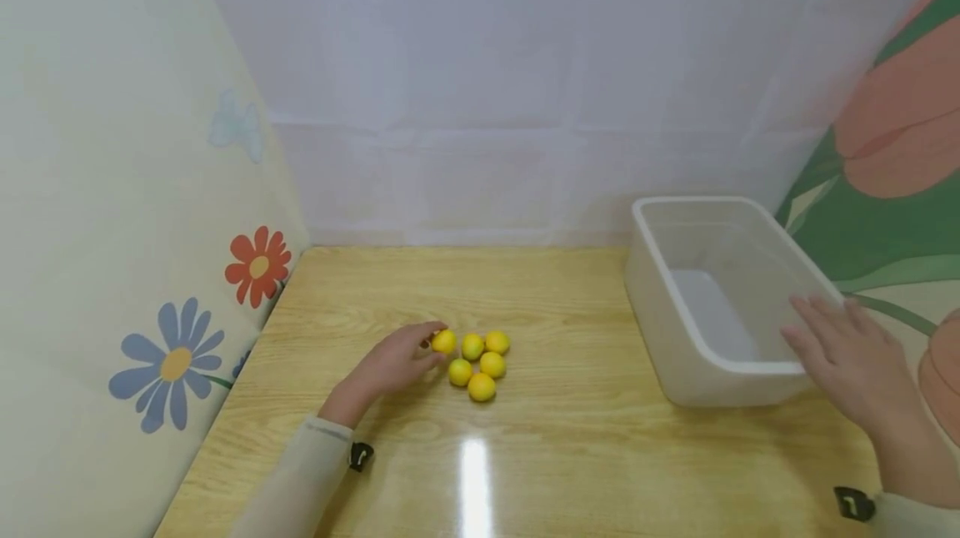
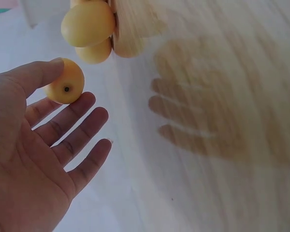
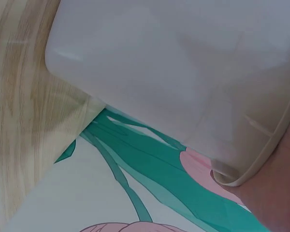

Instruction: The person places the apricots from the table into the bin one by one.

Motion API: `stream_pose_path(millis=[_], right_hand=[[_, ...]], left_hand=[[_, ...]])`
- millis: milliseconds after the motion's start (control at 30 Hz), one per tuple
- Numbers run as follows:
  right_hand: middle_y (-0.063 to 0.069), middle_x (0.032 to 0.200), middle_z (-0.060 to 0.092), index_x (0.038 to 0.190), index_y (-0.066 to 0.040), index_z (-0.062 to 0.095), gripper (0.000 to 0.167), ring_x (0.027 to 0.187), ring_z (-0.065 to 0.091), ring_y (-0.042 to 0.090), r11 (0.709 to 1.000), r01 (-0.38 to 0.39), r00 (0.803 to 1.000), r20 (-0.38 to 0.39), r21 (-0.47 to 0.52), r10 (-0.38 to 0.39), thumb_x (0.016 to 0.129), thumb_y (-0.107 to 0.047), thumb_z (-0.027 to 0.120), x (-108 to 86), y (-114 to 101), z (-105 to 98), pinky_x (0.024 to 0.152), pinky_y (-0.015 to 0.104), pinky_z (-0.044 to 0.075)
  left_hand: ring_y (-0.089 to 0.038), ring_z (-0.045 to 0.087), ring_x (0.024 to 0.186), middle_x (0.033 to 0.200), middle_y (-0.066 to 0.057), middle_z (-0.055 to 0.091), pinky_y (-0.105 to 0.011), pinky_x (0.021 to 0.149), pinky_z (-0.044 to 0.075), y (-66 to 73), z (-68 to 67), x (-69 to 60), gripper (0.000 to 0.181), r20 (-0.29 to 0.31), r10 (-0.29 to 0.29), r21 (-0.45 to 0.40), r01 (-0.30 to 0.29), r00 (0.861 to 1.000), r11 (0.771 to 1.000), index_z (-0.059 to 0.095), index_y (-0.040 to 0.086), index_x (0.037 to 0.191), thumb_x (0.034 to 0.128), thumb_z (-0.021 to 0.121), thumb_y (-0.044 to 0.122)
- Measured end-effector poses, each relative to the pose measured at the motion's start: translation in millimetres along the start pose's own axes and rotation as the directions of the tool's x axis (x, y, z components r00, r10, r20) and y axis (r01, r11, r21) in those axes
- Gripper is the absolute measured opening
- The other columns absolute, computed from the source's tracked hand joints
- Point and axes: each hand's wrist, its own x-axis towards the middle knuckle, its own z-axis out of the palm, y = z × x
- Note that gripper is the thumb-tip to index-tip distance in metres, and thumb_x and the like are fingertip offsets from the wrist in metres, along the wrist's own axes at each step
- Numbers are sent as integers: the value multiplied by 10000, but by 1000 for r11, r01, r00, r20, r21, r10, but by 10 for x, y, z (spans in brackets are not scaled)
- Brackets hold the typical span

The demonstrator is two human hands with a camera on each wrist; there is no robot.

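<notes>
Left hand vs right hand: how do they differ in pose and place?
Pose: the left hand pinches a yellow citrus fruit; the right hand has its fingers extended.
Place: the left hand is beside the fruit cluster; the right hand is at the near right corner of the white plastic bin.
Shared: both are bare, with pale sleeves.

Head view: blur softens the right hand (image 1: 855, 363), which hides the near right corner of the white bin (image 1: 675, 346); marks on the black wrist devices (image 1: 361, 456) are too small to read. Left wrist view: the left hand (image 2: 36, 154) covers part of the pinched yellow fruit (image 2: 67, 86). Right wrist view: the frame's edge cuts off bin and hand.
</notes>
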Motion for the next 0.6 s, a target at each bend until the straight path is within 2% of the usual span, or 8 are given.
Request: stream_pose_path(millis=[133, 300, 600], right_hand=[[315, 1577, 281, 1582, -54, 294, 579, 1477, 26, 577, 1000, -10, 1000, -2, 2, 10, 1099, -367, 360, -13, -63, 17, 1023, 819, 111], [321, 1560, 315, 1566, -46, 329, 570, 1463, 86, 594, 1000, 2, 1000, -21, -10, -3, 1096, -366, 371, -5, -137, 28, 1003, 816, 158], [308, 1578, 293, 1581, -73, 314, 565, 1467, 83, 588, 1000, 22, 1000, -17, 6, -22, 1095, -354, 376, -21, -237, 40, 1037, 796, 139]], left_hand=[[-238, 588, 1180, 1350, -59, 622, -487, 1005, 494, 28, -6, -4, 531, -12, -5, -19, 5, 1000, 1000, 526, 162, 1462, 985, 676, 341], [-231, 586, 1175, 1351, -46, 620, -485, 991, 500, 49, -12, -2, 517, -21, 0, -23, 0, 1000, 1000, 525, 165, 1461, 990, 672, 321], [-238, 584, 1182, 1363, -52, 614, -493, 995, 496, 113, -41, -8, 517, -31, 25, -20, -25, 999, 999, 521, 160, 1466, 994, 666, 313]])
